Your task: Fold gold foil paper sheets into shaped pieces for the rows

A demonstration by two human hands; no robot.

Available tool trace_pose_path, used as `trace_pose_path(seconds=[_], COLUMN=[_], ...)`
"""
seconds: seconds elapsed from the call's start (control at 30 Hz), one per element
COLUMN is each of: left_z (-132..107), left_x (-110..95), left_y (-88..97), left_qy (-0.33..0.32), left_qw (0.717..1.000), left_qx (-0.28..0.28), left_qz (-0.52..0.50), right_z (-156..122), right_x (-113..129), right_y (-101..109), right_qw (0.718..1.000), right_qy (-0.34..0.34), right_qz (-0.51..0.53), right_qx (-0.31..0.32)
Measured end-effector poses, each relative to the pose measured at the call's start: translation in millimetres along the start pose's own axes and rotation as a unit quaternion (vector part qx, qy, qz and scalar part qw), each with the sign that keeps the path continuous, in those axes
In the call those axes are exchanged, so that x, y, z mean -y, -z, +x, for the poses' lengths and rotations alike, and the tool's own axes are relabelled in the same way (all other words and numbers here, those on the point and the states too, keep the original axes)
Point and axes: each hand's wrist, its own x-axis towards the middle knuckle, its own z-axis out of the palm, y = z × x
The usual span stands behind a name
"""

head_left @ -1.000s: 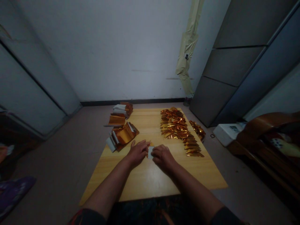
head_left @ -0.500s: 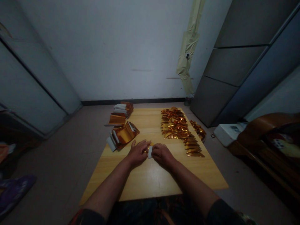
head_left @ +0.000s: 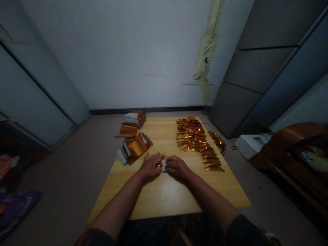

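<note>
My left hand (head_left: pixel 150 166) and my right hand (head_left: pixel 177 167) meet over the middle of a low wooden table (head_left: pixel 164 194). Between their fingertips they pinch a small piece of gold foil paper (head_left: pixel 163 165) with a white back, mostly hidden by the fingers. Left of my hands lies a fanned stack of gold and white sheets (head_left: pixel 134 147). To the right runs a row of folded gold pieces (head_left: pixel 197 143).
Two more sheet stacks (head_left: pixel 132 124) sit at the table's far left. A small heap of gold pieces (head_left: pixel 217 140) lies on the floor at the table's right edge. A grey cabinet (head_left: pixel 251 82) stands on the right, with a white box (head_left: pixel 252 144) and a wooden chair (head_left: pixel 294 143).
Both hands have stayed over the same spot, their fingers drawing a little closer around the foil piece; less of its white side shows now.
</note>
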Motion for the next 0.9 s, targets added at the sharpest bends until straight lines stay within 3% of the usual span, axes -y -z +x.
trace_pose_path(seconds=[0.2,0.43,0.7,0.9], left_z=[0.0,0.4,1.5,1.8], left_x=[-0.7,0.8,1.7,-2.1], left_y=[0.1,-0.5,0.6,1.9], left_qy=[-0.002,-0.007,0.001,0.007], left_qw=[1.000,1.000,1.000,1.000], left_qx=[0.007,0.003,0.011,0.008], left_qz=[0.001,-0.011,-0.015,-0.017], right_z=[8.8,18.9,29.1,26.4], right_x=[10.7,23.8,26.8,27.6], right_y=[4.2,-0.1,-0.8,-1.7], right_qw=[0.998,0.981,0.966,0.971], right_qy=[-0.051,-0.190,-0.243,-0.233], right_qz=[-0.018,-0.030,-0.078,-0.052], right_qx=[0.035,0.020,0.038,0.016])
